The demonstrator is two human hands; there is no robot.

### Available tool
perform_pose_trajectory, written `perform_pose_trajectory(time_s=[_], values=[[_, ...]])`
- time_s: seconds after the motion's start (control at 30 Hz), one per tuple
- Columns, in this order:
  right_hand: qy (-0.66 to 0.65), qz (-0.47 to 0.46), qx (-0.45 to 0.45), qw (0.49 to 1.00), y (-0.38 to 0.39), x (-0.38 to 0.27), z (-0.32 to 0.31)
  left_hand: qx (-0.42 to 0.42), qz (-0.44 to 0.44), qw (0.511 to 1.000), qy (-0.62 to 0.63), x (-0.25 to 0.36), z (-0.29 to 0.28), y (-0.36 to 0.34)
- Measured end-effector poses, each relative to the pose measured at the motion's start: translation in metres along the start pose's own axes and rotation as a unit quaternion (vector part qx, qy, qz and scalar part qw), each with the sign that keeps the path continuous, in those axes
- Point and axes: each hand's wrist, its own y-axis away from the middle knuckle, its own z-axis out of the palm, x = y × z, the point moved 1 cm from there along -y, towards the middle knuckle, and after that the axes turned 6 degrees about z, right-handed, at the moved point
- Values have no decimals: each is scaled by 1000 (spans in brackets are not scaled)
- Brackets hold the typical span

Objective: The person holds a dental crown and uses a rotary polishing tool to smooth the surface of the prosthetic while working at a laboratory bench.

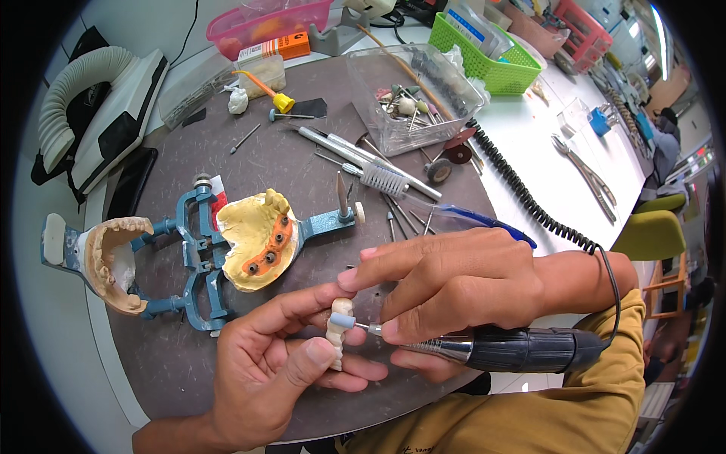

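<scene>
Between the thumb and fingers of my left hand (276, 359) is a tooth-coloured dental bridge (337, 356), held upright. My right hand (461, 284) grips a black and silver dental handpiece (522, 349). A pale blue cylindrical polishing bit (342, 321) at its tip lies against the bridge, or right in front of it. Beyond my left hand, a blue articulator (198, 261) lies opened out on the mat. It carries a yellow plaster jaw model (253, 240) with an orange gum section and several dark implant holes, and a beige toothed model (113, 261).
A clear plastic box (404, 140) of rotary bits stands behind my hands. Loose burs, metal instruments and a blue-handled brush (484, 219) lie nearby. The handpiece's coiled black cord (522, 189) runs along the right. A white suction hose unit (113, 106) stands far left; pliers (586, 178) lie right.
</scene>
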Motion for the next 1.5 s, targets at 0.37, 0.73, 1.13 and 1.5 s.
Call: perform_pose_trajectory(time_s=[0.37, 0.73, 1.13, 1.5], values=[[1, 20, 7, 1000, 0, 1, 2, 6, -18, 1000, 23, 4, 1, -2], [-3, 7, -1, 1000, 0, 1, 1, 6, -49, 997, 56, 9, 5, -3], [-2, 16, 2, 1000, -1, 1, 0, 0, -37, 998, 46, 5, 1, -3], [0, 12, 0, 1000, 0, -1, 0, 1, -23, 999, 29, 3, -1, -1]])
